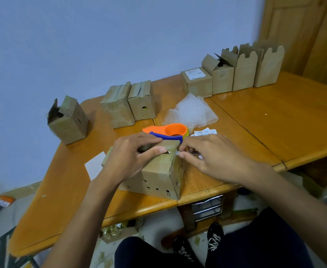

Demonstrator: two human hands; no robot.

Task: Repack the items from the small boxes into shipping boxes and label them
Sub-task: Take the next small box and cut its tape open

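Centrally, the small box [158,176] sits near the table's [255,122] front edge. The left hand [131,157] curls over its top, gripping it. The right hand [216,159] pinches a thin metal tool [175,153] at the seam. The tape dispenser [170,130] lies at 12 o'clock.

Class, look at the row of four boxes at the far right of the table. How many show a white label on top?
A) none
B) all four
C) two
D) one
D: only the row's leftmost box bears a label, stuck on its closed top.
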